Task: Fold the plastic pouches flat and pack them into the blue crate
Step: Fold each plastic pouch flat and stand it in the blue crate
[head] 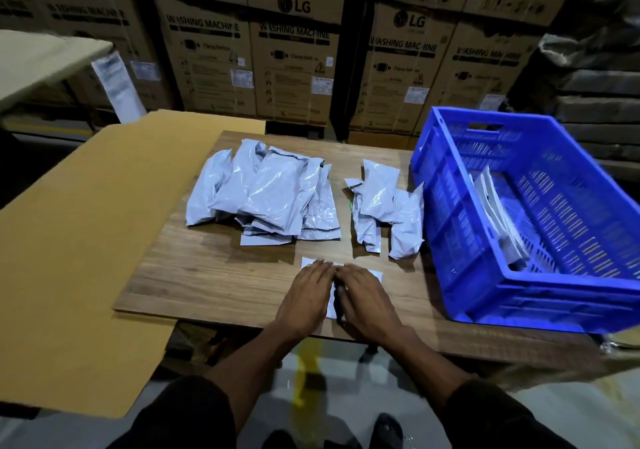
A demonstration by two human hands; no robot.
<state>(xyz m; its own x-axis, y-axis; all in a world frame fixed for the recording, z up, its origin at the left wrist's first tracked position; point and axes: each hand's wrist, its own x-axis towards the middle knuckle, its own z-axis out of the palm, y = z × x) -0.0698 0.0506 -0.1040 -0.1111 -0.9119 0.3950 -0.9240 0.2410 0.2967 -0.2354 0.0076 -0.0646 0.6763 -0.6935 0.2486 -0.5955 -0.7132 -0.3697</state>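
Both hands lie flat, fingers straight and close together, pressing one white pouch (375, 274) down onto the wooden table (214, 275). The left hand (306, 296) and the right hand (363, 301) sit side by side, touching at the fingers, and cover nearly all of the pouch; only its far corners and a sliver between the hands show, so how it is folded cannot be told.

It lies near the table's front edge, with bare wood to the left. Further back are two heaps: a larger pile of pouches (263, 192) left of centre and a smaller pile (384, 206) just beside the blue crate (450, 241). A strip of bare wood separates the heaps from the hands.

The crate stands tilted on the table's right side, its near corner close to the front edge. Inside it, a few folded pouches (498, 213) lean against the left wall; their number is hard to make out through blur.

A sheet of cardboard (86, 241) spreads left of the table and under its edge. Stacked cartons (294, 50) printed with "LG" and "WASHING MACHINE" fill the background.
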